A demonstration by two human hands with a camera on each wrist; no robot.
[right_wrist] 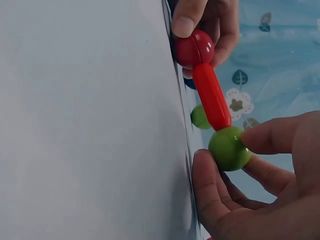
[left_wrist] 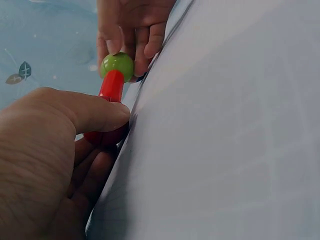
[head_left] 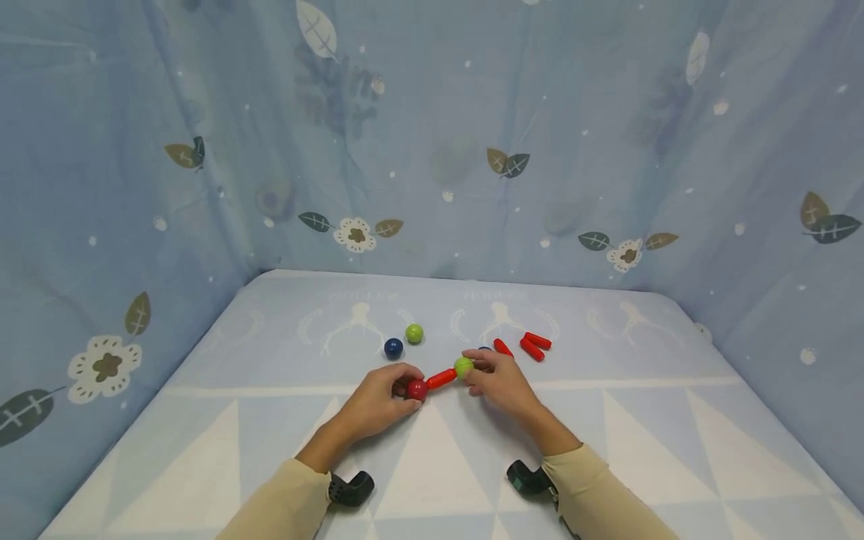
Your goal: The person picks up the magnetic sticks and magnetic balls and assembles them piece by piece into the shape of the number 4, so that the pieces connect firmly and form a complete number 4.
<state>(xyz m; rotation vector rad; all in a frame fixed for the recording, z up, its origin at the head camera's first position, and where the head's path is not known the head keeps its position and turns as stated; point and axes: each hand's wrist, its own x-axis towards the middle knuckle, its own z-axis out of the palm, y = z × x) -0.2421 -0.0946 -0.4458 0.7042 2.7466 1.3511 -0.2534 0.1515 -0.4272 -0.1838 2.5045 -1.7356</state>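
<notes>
So the main thing here is a little dumbbell-shaped piece: a glossy dark-red ball (head_left: pixel 416 389) with a fine seam line round it, a bright red plastic-looking rod (right_wrist: pixel 212 96) with faceted sides and tapered ends, and a shiny lime-green ball (right_wrist: pixel 229 148). The rod's ends meet both balls. The whole thing sits mid-bench, out in front of the person, slanting up to the right in the head view; can't tell if it's resting on the surface or just above it.

Left hand (head_left: pixel 378 397) has its grip clamped on the red ball, thumb on one side and fingers on the other. Right hand (head_left: pixel 502 382) has its grip pinched on the lime-green ball, thumb and fingertips around it.

Just beyond the hands there's a glossy navy ball (head_left: pixel 394 348) near a second lime-green ball (head_left: pixel 415 333). By the right hand, another blue ball (head_left: pixel 484 348) is mostly hidden, next to a loose red rod (head_left: pixel 502 347), with a pair of red rods (head_left: pixel 538 340) lying close together further right.

Branding-wise, I can't make out any label on the balls or rods. The pale blue-and-white bench (head_left: pixel 648 442) has triangles up front and antlered heads further back, with faint lettering (head_left: pixel 496 295) above a couple of them, too washed out to read. Behind it hangs a blue curtain (head_left: pixel 432 112) with leaf and flower prints.
</notes>
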